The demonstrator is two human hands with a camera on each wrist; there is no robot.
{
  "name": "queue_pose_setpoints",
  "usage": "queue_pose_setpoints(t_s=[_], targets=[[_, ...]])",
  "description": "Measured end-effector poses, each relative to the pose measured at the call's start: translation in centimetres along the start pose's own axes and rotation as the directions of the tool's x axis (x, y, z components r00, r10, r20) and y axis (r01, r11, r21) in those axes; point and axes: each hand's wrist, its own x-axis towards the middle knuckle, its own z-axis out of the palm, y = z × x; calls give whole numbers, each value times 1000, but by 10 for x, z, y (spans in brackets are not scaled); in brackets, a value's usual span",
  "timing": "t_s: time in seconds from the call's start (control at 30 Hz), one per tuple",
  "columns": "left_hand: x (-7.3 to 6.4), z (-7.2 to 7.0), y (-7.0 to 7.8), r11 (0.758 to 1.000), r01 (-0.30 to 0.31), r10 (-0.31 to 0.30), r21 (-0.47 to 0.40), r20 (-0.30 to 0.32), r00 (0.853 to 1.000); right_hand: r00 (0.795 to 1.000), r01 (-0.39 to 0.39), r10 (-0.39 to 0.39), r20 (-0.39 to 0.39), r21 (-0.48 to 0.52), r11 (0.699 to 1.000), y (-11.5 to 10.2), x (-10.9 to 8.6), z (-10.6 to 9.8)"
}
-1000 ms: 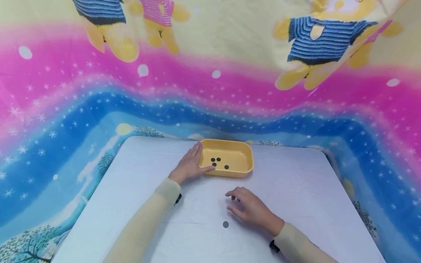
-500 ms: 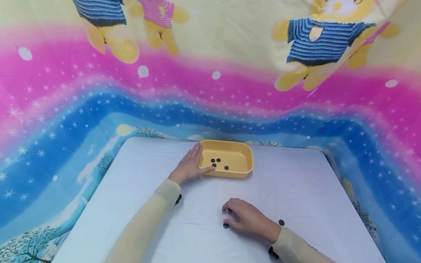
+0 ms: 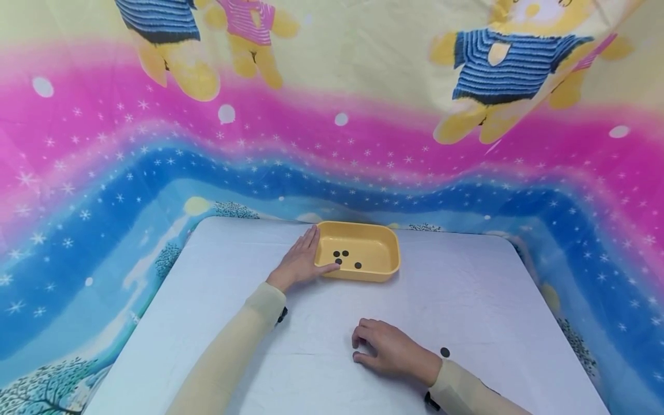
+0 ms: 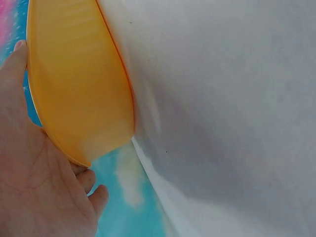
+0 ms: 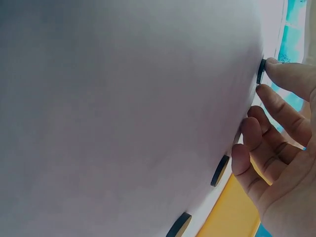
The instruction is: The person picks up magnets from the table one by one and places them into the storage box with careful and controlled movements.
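The yellow tray [image 3: 384, 275] stands near the table's back edge with several black discs [image 3: 358, 266] inside. My left hand [image 3: 298, 265] rests against its left end, fingers extended along the wall and thumb on the front rim; in the left wrist view that hand [image 4: 39, 182] touches the tray's outer side [image 4: 79, 89]. My right hand [image 3: 391, 349] is low over the table, fingers bent. From the right wrist, that hand [image 5: 281, 148] pinches a black disc [image 5: 261, 72] at its edges with thumb and index finger. The head view mostly hides this disc.
One black disc [image 3: 445, 352] lies on the white table [image 3: 311, 380], to the right of my right wrist. Two discs, one of them nearer [image 5: 178, 225], show on the table in the right wrist view. A patterned cloth [image 3: 332, 155] hangs behind the table.
My right hand has come down and toward me, its thumb and fingers closing over a disc that was uncovered before. A disc beside the right wrist has come into sight. The left hand stays put.
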Motion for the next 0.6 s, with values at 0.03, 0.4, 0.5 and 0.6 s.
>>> queue_pose_setpoints(t_s=[0.03, 0.4, 0.5, 0.6], targets=[[0, 0, 0, 1000, -1, 1, 1, -2, 1000, 1000, 5, -5, -1, 2, 1000, 0, 0, 0], [-1, 1, 0, 1000, 0, 0, -2, 3, 1000, 1000, 9, -9, 27, -8, 1000, -2, -2, -2], [-1, 0, 0, 1000, -6, 6, -2, 3, 1000, 999, -1, 0, 42, 6, 1000, -5, -2, -3], [-1, -1, 0, 1000, -10, 10, -6, 8, 1000, 998, -11, 9, 62, 25, 1000, -6, -1, -4]])
